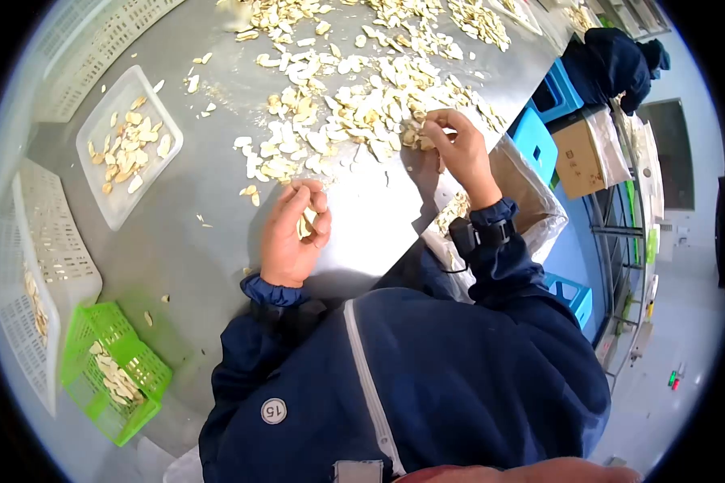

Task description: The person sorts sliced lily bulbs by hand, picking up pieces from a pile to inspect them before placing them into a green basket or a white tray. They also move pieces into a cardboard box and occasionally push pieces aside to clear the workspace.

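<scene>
Pale, brown-edged dried slices point(387, 101) lie in a loose heap across the metal table point(209, 169). My left hand point(294, 233) is curled at the near side of the heap, with a few pale slices point(305, 223) showing inside its bent fingers. At the heap's right edge, my right hand point(463, 157) has thumb and forefinger drawn together over some brownish slices; I cannot tell what is between the fingertips. Just below my right wrist is a lined box point(540, 201) with more slices in its near corner.
To the left are a white tray point(97, 197) of slices, white perforated baskets point(64, 241) and a green basket point(137, 362). Blue stools point(533, 141), a cardboard box point(582, 161) and a metal rack point(620, 233) stand at right. A person in dark clothing point(608, 68) is beyond.
</scene>
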The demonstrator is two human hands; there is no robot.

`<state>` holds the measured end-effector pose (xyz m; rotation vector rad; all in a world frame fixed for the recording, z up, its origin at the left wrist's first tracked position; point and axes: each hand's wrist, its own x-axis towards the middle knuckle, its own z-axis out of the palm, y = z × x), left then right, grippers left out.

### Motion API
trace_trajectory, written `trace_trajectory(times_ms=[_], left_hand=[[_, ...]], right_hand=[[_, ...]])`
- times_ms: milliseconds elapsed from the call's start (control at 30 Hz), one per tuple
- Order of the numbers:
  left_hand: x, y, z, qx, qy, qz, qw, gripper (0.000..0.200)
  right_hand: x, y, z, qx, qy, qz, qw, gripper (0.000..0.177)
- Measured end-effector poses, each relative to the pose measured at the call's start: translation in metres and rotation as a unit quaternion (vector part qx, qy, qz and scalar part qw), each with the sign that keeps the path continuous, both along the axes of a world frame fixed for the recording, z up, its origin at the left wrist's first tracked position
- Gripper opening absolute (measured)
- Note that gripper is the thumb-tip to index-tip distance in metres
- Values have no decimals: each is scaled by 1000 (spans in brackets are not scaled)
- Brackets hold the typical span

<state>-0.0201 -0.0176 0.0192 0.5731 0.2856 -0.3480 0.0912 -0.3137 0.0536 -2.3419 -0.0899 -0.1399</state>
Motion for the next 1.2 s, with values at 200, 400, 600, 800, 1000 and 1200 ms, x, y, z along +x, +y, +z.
trace_trajectory(times_ms=[200, 400, 600, 800, 1000, 1200], left_hand=[[0, 0, -1, -4, -18, 6, 1000, 19], [-1, -2, -1, 4, -9, 5, 1000, 19], [0, -1, -3, 5, -23, 4, 1000, 20], [1, -2, -3, 6, -20, 3, 1000, 20], [0, -1, -3, 5, -17, 6, 1000, 19], [-2, 1, -6, -10, -42, -11, 999, 22]], right_hand=[[7, 5, 1, -49, -21, 8, 999, 21], [8, 17, 4, -163, -82, 53, 982, 23], [17, 27, -1, -239, -114, 55, 963, 22], [-9, 5, 29, -145, 4, 106, 984, 24], [-31, 4, 17, -198, -7, 164, 966, 25], [-19, 40, 36, -123, 61, 169, 976, 26]])
